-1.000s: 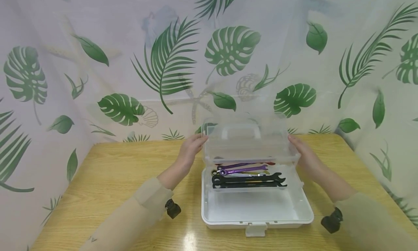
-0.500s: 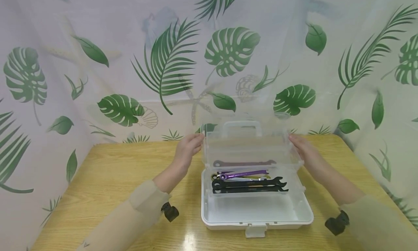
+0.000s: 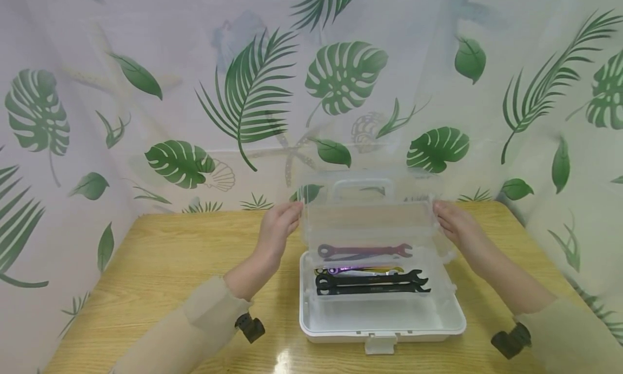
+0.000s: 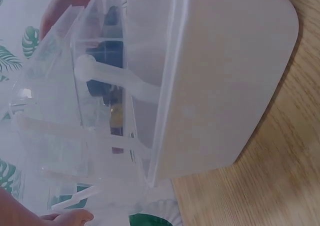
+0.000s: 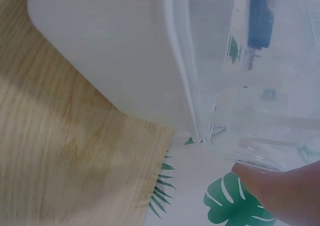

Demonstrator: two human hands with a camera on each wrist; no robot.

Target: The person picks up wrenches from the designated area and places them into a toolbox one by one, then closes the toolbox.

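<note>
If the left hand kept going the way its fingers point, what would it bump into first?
The left hand points right, toward the clear lid it already touches. So it would probably meet that lid's left edge at once.

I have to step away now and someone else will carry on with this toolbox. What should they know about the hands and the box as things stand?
Left hand holds the left edge of the clear lid; right hand holds its right edge.
The lid stands raised over the white toolbox on the wooden table.
Inside lie the purple wrench and black wrenches in a clear tray.
Done: box unlatched, lid up.
Left: probably swinging the lid fully back or taking out tools.
</note>
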